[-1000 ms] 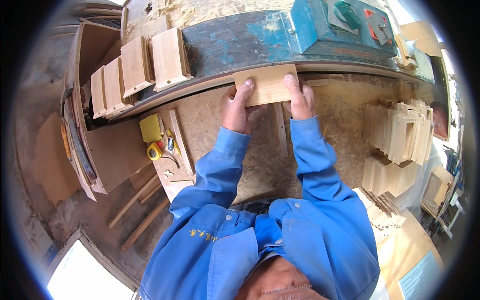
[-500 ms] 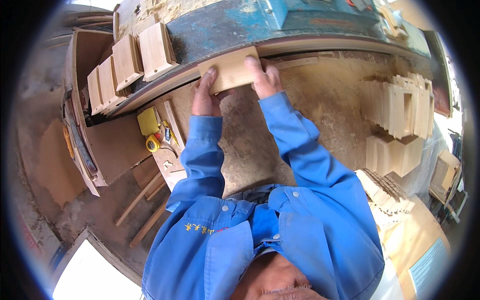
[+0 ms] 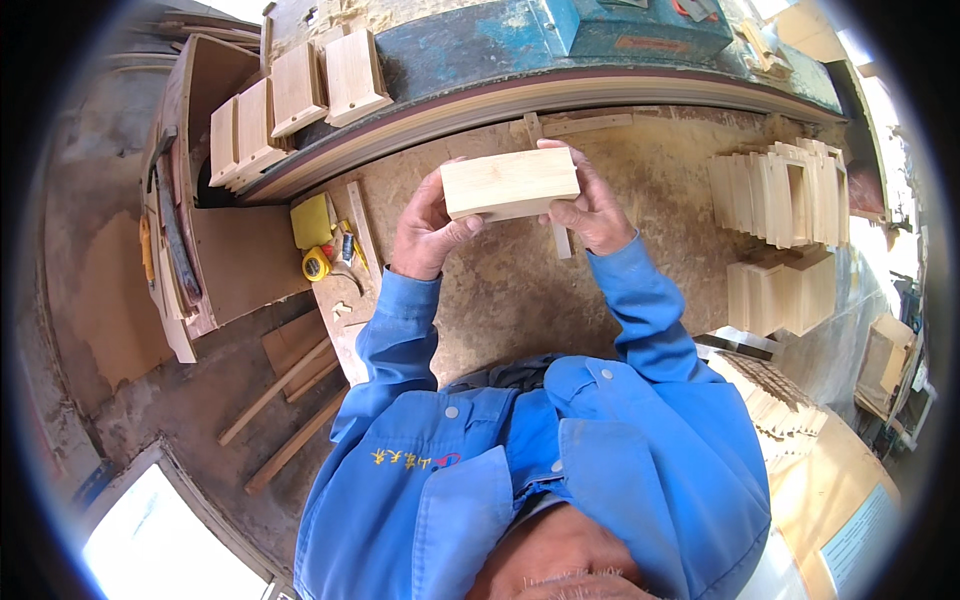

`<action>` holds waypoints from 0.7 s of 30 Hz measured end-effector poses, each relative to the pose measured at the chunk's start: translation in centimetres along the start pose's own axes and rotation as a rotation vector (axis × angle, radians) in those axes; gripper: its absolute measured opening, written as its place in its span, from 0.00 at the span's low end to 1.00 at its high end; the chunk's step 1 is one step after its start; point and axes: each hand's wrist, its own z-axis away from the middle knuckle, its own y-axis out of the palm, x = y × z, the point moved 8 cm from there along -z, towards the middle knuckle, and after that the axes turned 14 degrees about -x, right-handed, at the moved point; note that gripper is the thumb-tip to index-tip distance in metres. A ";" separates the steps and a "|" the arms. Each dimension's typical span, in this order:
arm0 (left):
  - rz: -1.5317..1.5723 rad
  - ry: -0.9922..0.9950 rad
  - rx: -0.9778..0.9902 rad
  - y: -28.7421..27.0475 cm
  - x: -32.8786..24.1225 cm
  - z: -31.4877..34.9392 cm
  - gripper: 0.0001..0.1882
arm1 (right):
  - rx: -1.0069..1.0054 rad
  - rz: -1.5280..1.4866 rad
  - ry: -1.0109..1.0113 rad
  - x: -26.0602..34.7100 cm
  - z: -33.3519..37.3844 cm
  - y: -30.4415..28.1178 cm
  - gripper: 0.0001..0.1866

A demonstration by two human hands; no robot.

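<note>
A pale rectangular wooden block (image 3: 510, 180) is held level between both my hands, above the worn brown worktop (image 3: 480, 300). My left hand (image 3: 428, 225) grips its left end, with the thumb on the near side. At the other end, my right hand (image 3: 592, 205) has its thumb on the near face and fingers round the far edge. Whether the block is solid or hollow cannot be told. Just beyond it runs the long belt edge (image 3: 440, 130) of a blue machine (image 3: 640, 30). A thin wooden strip (image 3: 562, 238) lies partly hidden behind the block.
Stacked wooden panels (image 3: 300, 90) rest on the machine at the far left. More stacks of wooden pieces (image 3: 780, 195) stand at the right. A yellow tape measure (image 3: 316, 263) and a yellow pad (image 3: 312, 220) lie at the worktop's left. Long sticks (image 3: 290, 440) lean below.
Both hands have drawn the wooden piece back from the machine's belt edge toward me. It has been tilted so that a broad face and its near side show.
</note>
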 end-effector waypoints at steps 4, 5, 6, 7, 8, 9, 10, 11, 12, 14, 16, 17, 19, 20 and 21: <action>0.009 0.047 0.035 0.2 -0.4 0.2 0.41 | 0.023 -0.032 -0.053 0.8 0.5 0.8 0.50; 0.006 0.053 0.030 0.1 -0.4 0.2 0.42 | 0.011 -0.009 -0.059 0.8 0.5 0.8 0.49; -0.008 0.048 0.030 0.0 -0.4 0.3 0.43 | 0.000 0.013 -0.064 0.8 0.5 0.9 0.49; -0.015 0.032 0.025 -0.1 -0.2 0.4 0.44 | -0.017 0.028 -0.069 0.7 0.4 0.9 0.49; -0.020 0.016 0.020 -0.1 -0.1 0.5 0.44 | -0.062 0.006 -0.050 0.5 0.4 0.8 0.41; -0.012 0.007 0.023 -0.1 0.0 0.6 0.44 | -0.107 0.002 -0.015 0.0 0.4 0.8 0.38; -0.013 -0.018 0.021 -0.1 0.2 0.7 0.44 | -0.160 -0.006 0.026 -0.4 0.5 0.6 0.35; -0.008 0.000 0.020 -0.1 0.1 0.8 0.43 | -0.215 -0.011 0.064 -0.8 0.5 0.4 0.32; -0.001 0.019 0.021 0.0 0.0 0.9 0.43 | -0.232 -0.018 0.074 -1.0 0.5 0.4 0.30; 0.027 0.000 -0.008 0.0 0.2 1.0 0.41 | -0.273 -0.037 0.099 -1.3 0.5 0.5 0.28; 0.074 -0.073 -0.064 -0.2 0.8 1.1 0.39 | -0.284 -0.008 0.056 -1.0 0.5 0.7 0.26; 0.074 -0.097 -0.085 -0.2 1.0 1.1 0.37 | -0.292 0.005 0.035 -1.0 0.4 0.7 0.24; 0.082 -0.141 -0.118 -0.3 1.4 1.0 0.35 | -0.309 -0.006 0.017 -1.2 0.2 0.7 0.22; 0.081 -0.146 -0.148 -0.5 1.5 1.0 0.35 | -0.314 -0.019 0.003 -1.3 0.1 0.7 0.22; 0.079 -0.153 -0.177 -0.6 1.7 0.9 0.34 | -0.333 -0.005 -0.007 -1.6 0.1 0.5 0.20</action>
